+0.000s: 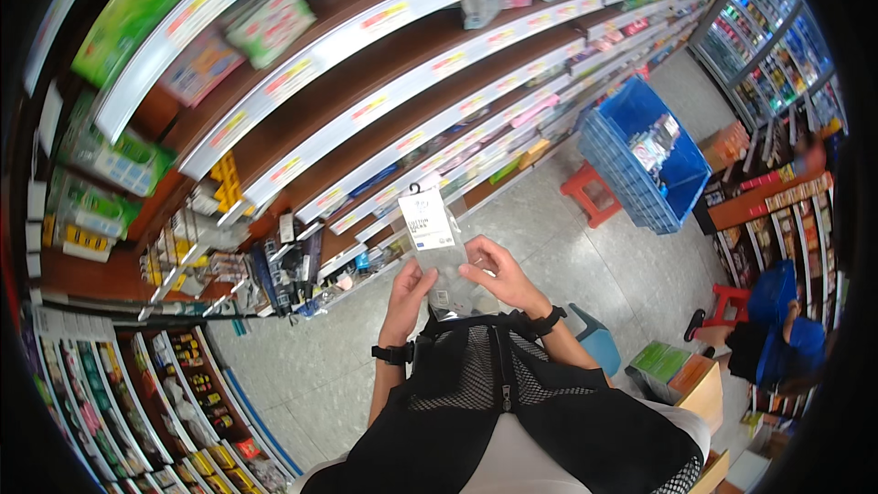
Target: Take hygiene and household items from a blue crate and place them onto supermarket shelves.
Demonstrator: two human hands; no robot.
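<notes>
In front of my chest is a pack of grey cotton socks (442,267) in clear plastic, with a white printed header card and a black hook at its top. My left hand (409,298) grips its left edge, the thumb lying on the front. On the other side, my right hand (506,273) pinches the right edge between thumb and curled fingers. A clear plastic edge sticks out behind the card; whether it belongs to a second pack I cannot tell. The lower end of the pack reaches down close to my black mesh vest (480,357).
Long store shelves (384,110) with price strips run ahead, holding scattered goods. A blue plastic crate (610,144) with packets inside sits on a red stool (591,195) to the right. A teal stool (595,343) stands near my right arm. Another person (775,350) is at far right.
</notes>
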